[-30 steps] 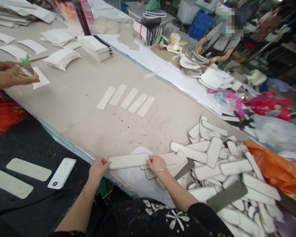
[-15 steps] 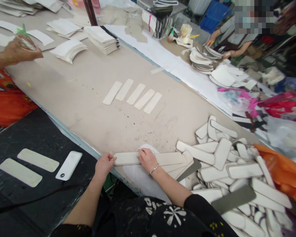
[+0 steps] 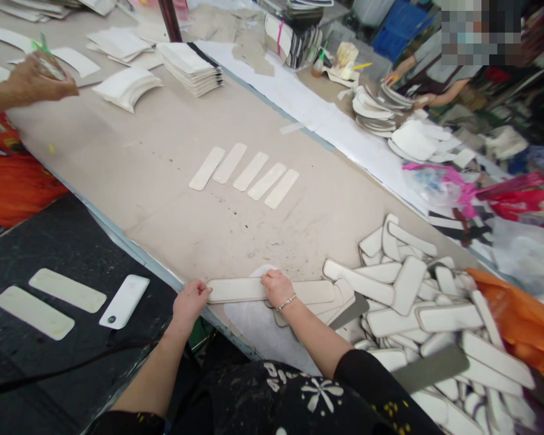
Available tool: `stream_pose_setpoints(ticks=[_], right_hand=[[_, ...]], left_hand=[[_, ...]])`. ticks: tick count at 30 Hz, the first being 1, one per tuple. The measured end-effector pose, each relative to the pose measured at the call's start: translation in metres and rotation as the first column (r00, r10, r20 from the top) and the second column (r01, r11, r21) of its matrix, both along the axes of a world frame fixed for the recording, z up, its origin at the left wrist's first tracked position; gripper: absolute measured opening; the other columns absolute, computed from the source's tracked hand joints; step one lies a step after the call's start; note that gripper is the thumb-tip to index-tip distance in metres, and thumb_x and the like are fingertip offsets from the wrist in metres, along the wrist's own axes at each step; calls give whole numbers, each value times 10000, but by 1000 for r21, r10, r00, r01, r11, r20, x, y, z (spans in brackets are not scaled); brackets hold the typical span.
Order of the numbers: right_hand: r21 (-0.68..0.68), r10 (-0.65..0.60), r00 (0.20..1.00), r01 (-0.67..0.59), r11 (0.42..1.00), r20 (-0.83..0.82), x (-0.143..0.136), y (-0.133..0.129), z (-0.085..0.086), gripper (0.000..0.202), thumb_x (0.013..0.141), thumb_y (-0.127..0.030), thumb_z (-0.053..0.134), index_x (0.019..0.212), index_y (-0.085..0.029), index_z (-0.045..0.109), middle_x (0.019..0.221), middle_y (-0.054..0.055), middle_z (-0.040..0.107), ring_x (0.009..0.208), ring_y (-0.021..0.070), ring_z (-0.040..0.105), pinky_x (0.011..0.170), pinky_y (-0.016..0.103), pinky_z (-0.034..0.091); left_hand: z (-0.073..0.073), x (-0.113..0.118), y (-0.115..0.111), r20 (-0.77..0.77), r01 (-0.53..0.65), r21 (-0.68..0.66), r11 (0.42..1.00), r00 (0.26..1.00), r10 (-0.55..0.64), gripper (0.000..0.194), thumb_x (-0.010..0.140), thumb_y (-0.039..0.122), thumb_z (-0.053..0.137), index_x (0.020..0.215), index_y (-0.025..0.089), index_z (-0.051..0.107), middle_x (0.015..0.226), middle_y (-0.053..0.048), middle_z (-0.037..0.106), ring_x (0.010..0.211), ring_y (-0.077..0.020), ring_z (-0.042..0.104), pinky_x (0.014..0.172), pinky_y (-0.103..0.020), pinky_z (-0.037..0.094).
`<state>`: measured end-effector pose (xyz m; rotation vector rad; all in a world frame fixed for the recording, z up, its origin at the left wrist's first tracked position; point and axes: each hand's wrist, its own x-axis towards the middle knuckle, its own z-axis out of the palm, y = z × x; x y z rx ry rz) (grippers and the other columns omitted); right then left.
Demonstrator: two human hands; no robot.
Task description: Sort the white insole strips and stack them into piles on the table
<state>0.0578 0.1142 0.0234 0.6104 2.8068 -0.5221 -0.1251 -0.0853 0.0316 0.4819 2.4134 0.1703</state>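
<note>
A long white strip with rounded corners and a thin dark edge [image 3: 236,290] lies at the table's near edge, between my hands. My left hand [image 3: 191,304] pinches its left end between thumb and fingers. Closed on the strip toward its right end is my right hand [image 3: 278,289], with a bracelet at the wrist; its fingertips are partly hidden. Under and beside my right hand, more white strips [image 3: 315,292] overlap in a fan, with a grey one [image 3: 350,311] among them. A white sheet [image 3: 254,323] lies beneath the strips.
A big heap of similar strips [image 3: 403,284] lies to the right, beside an orange bag [image 3: 517,320]. Several pale strips [image 3: 251,171] rest mid-table. On the black surface [image 3: 90,362] are two strips and a white phone [image 3: 124,301]. Another person's hand [image 3: 31,84] works at far left.
My right hand has slid slightly to the right along the strip. My left hand stays at the left end. The view has shifted a little.
</note>
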Motion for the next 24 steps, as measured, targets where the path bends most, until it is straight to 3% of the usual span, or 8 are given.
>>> stream_pose_setpoints(ticks=[10,12,14,17,20,22,24], right_hand=[[10,-13,1000,13,1000,0,0,2,4,229,908,-209,443,877,-183,668,904,83,618,900,200,523,784,300,422],[24,-58,998,58,998,-20,0,-1,7,219,895,-224,471,1012,-171,648,1001,102,615,956,215,523,829,325,430],[24,-97,990,100,995,-105,-3,-11,11,366,882,-247,496,1228,-133,537,1191,144,557,1090,242,484,925,367,405],[-25,55,956,-65,998,-287,-14,-39,14,608,885,-328,501,1405,-83,304,1425,167,363,1322,263,281,1076,428,272],[-47,295,896,-328,944,-332,-24,-67,7,742,863,-484,509,1430,-87,243,1500,138,239,1395,269,114,1120,463,177],[-58,358,886,-391,919,-295,-23,-74,-1,800,839,-559,506,1430,-86,245,1507,139,220,1399,272,108,1123,467,165],[-66,351,904,-377,924,-246,-13,-67,-8,827,831,-599,486,1432,-86,243,1505,147,220,1398,270,122,1123,467,161]], left_hand=[[3,0,2,6,7,-6,1000,1000,-7,230,787,446,438,747,234,518,752,-17,641,783,-220,600,624,-284,358],[2,0,2,11,2,-6,1000,1000,-2,229,784,447,438,751,235,518,760,-18,644,787,-222,600,627,-284,359],[1,0,2,14,0,-4,1000,1000,0,233,785,449,432,753,235,518,771,-22,646,792,-225,600,631,-287,360],[-1,-1,1,19,2,-5,1000,1000,-2,249,784,462,424,749,233,514,770,-25,639,773,-227,597,627,-292,361],[-4,-1,0,8,19,-4,1000,1000,-19,258,785,467,419,731,230,506,742,-25,621,741,-221,590,626,-294,361],[-5,-1,-1,-2,30,6,1000,1000,-30,250,789,454,417,726,228,503,733,-24,616,740,-216,589,628,-291,362],[-4,0,-1,-4,27,17,999,1000,-27,240,789,443,422,728,227,506,737,-22,620,746,-213,591,624,-286,363]])
